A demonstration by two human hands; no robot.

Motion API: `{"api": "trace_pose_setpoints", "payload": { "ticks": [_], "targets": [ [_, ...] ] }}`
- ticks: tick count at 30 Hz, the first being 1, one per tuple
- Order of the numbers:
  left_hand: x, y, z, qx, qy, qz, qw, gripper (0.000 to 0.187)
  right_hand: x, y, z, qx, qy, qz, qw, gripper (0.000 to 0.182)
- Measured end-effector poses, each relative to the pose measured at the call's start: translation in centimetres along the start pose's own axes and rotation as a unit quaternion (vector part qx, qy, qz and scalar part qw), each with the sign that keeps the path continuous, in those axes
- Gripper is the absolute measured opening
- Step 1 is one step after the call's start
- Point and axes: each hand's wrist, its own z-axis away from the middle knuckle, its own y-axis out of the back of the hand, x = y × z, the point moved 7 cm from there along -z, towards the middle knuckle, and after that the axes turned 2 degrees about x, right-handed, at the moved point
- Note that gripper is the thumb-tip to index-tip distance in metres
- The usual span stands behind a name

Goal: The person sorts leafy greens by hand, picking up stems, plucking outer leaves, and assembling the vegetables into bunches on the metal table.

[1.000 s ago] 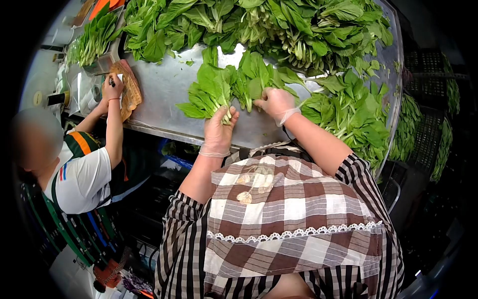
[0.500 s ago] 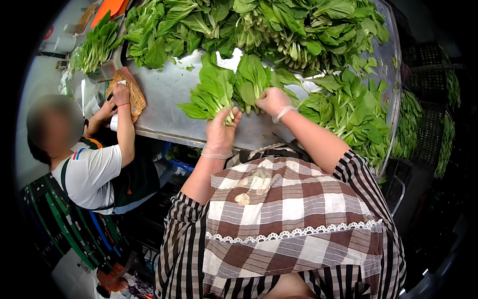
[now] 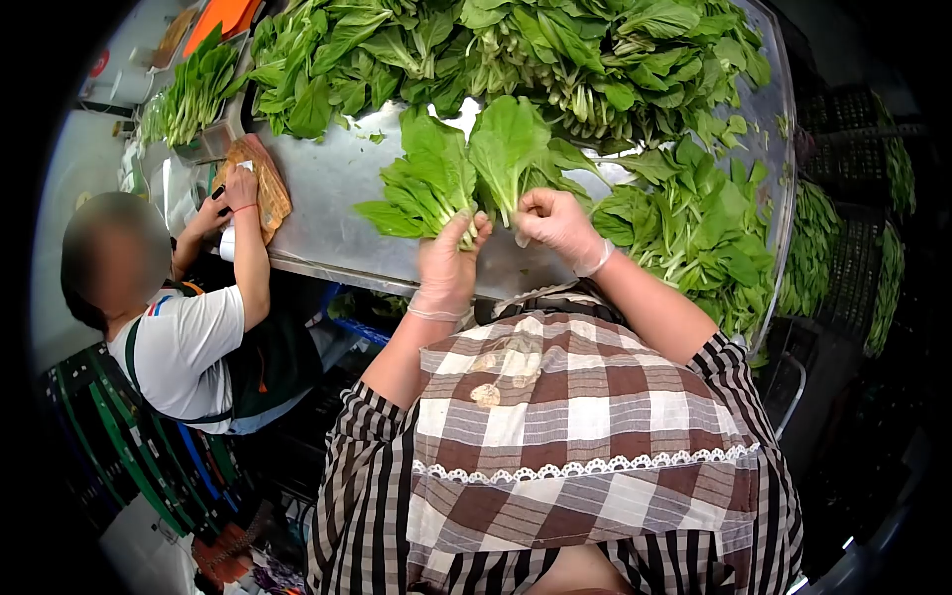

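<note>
My left hand (image 3: pixel 451 263), in a clear glove, is closed around the pale stems of a bunch of leafy greens (image 3: pixel 426 178). Its leaves point up and away from me over the metal table. Just to the right, my right hand (image 3: pixel 557 226), also gloved, pinches the stem of a leafy green plant (image 3: pixel 508 149) with broad leaves. The two hands are a short gap apart above the table's near edge. A loose heap of greens (image 3: pixel 694 218) lies on the table to the right of my right hand.
A large pile of greens (image 3: pixel 555 59) covers the far side of the metal table (image 3: pixel 327 188). At left, a co-worker (image 3: pixel 188 327) writes over a brown packet (image 3: pixel 263 188). Black crates (image 3: pixel 853 258) with greens stand right of the table.
My right hand has turned and shifted slightly right, lifting the broad-leaved plant so its leaves stand higher. My left hand keeps its bunch, slightly moved to the right.
</note>
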Motion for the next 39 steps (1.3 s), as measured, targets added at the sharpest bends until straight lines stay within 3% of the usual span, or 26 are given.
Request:
{"api": "trace_pose_setpoints", "payload": {
  "ticks": [2,4,5,8,11,14,18,21,24,30,34,39],
  "targets": [
    [-0.6,-0.1,0.1,-0.003,0.002,-0.026,1.0,0.025,-0.9,-0.1,0.3,0.027,0.094,0.172,0.98,0.018],
    [-1.5,-0.1,-0.1,-0.007,0.01,-0.065,0.998,0.027,-3.1,-1.1,1.2,0.074,0.181,0.375,0.906,0.018],
    [-1.5,-0.7,0.1,-0.001,-0.024,-0.077,0.997,0.03,-3.8,-1.6,1.6,0.089,0.167,0.42,0.888,0.019],
    [-2.5,-1.1,0.0,-0.047,0.012,-0.083,0.995,0.033,-5.3,-2.9,2.6,0.092,0.227,0.515,0.821,0.018],
    [-2.5,-0.4,-0.7,-0.032,-0.008,-0.053,0.998,0.034,-5.3,-2.8,2.6,0.081,0.267,0.426,0.861,0.021],
    [-1.6,-0.9,-0.1,-0.031,0.004,-0.001,1.0,0.038,-3.5,-0.6,1.8,0.128,0.178,0.258,0.941,0.026],
    [-1.9,-0.4,-0.4,-0.051,-0.003,-0.011,0.999,0.042,-1.3,-1.5,0.8,0.025,0.023,0.111,0.993,0.03],
    [-1.9,-0.7,-0.3,-0.049,-0.023,-0.031,0.998,0.042,0.2,-2.4,0.8,-0.046,-0.06,0.025,0.997,0.027],
    [-2.0,-0.5,-0.4,-0.054,-0.027,-0.036,0.998,0.042,0.8,-2.2,0.6,-0.036,-0.07,0.025,0.997,0.024],
    [-2.1,-0.9,-0.4,-0.074,-0.006,-0.007,0.997,0.038,2.1,-1.8,0.4,-0.008,-0.077,-0.073,0.994,0.022],
    [-1.5,-1.8,-0.2,-0.058,-0.02,0.016,0.998,0.036,1.9,-1.4,0.4,0.035,-0.057,-0.069,0.995,0.024],
    [-1.5,-0.6,-1.2,-0.039,0.033,0.028,0.998,0.027,2.1,0.0,0.1,0.069,-0.01,-0.081,0.994,0.025]
  ]
}}
